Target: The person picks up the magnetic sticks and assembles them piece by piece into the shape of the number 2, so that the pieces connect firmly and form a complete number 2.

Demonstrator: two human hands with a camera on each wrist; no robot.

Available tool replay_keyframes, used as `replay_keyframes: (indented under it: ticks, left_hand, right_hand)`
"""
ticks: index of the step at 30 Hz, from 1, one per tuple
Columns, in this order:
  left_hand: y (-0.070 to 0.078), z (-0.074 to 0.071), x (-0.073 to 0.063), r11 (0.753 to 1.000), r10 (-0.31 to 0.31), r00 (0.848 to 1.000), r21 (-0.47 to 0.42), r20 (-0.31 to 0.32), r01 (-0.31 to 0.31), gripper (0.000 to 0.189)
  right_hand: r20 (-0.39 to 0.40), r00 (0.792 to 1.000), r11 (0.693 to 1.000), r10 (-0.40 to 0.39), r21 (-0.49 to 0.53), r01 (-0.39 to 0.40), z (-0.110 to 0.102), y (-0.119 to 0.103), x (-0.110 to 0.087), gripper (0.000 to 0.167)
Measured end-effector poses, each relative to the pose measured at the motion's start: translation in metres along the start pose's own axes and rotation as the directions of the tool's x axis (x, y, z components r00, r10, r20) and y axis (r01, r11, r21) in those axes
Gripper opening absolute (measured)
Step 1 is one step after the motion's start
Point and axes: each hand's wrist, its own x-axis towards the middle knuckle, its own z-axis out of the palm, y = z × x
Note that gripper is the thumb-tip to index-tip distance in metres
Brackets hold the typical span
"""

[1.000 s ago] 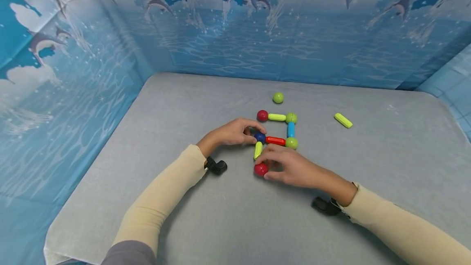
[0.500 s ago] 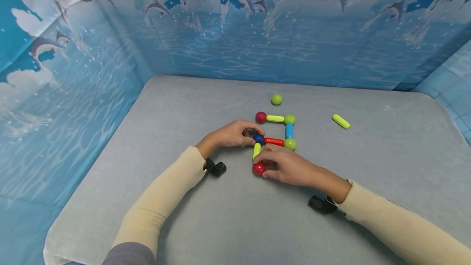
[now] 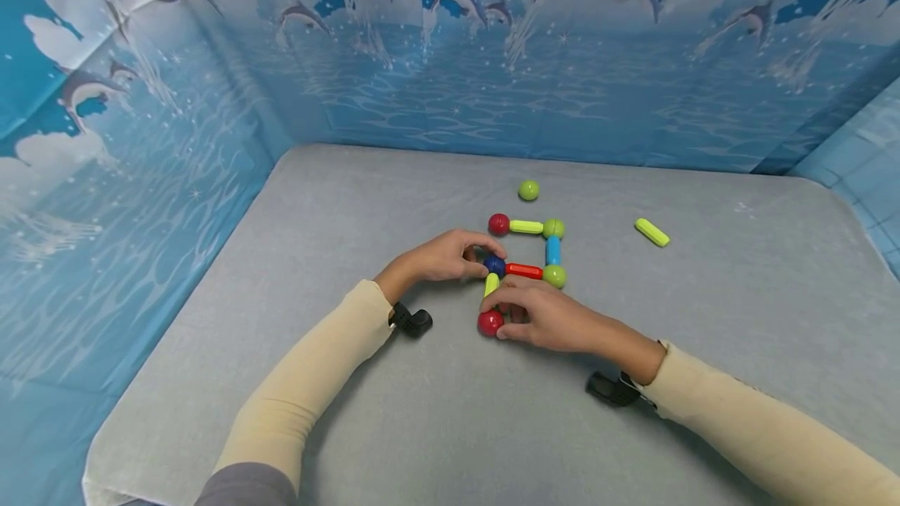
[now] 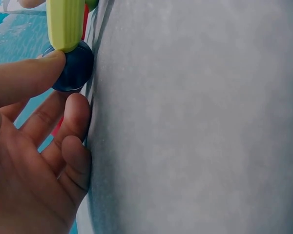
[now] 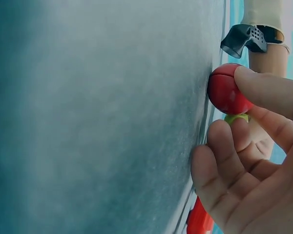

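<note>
My left hand pinches a dark blue ball between thumb and fingers. From that ball a yellow-green rod runs toward the near side, ending at a red ball. My right hand holds this red ball with thumb and fingers; in the right wrist view the thumb presses its surface. A red rod joins the blue ball to a green ball. From there a blue rod leads to another green ball, then a yellow-green rod and a second red ball.
A loose green ball lies behind the joined pieces. Off to the right is a loose yellow-green rod. The grey cloth-covered table meets a blue dolphin-print curtain at the back and left.
The right hand and the near red ball have shifted slightly left, turning the near yellow-green rod a little. The left hand keeps its hold on the blue ball.
</note>
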Motion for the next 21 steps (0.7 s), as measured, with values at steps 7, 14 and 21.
replay_keyframes:
  ticks: [7, 14, 21]
  left_hand:
    - [0.0012, 0.0005, 0.0, 1.0, -0.003, 1.0, -0.021, 0.004, 0.003, 0.036]
    - [0.0007, 0.0004, 0.0001, 1.0, -0.004, 1.0, -0.029, 0.004, 0.004, 0.036]
    - [0.0028, 0.0001, -0.0014, 0.999, -0.018, 1.0, -0.034, 0.006, 0.018, 0.037]
  right_hand:
    - [-0.004, 1.0, 0.995, -0.004, 0.104, 0.005, -0.0016, 0.0043, 0.0002, 0.036]
    - [0.006, 1.0, 0.993, -0.002, 0.118, 0.002, -0.0011, 0.0065, 0.0004, 0.035]
    - [0.024, 1.0, 0.989, -0.014, 0.147, 0.011, -0.0059, 0.0094, -0.0018, 0.031]
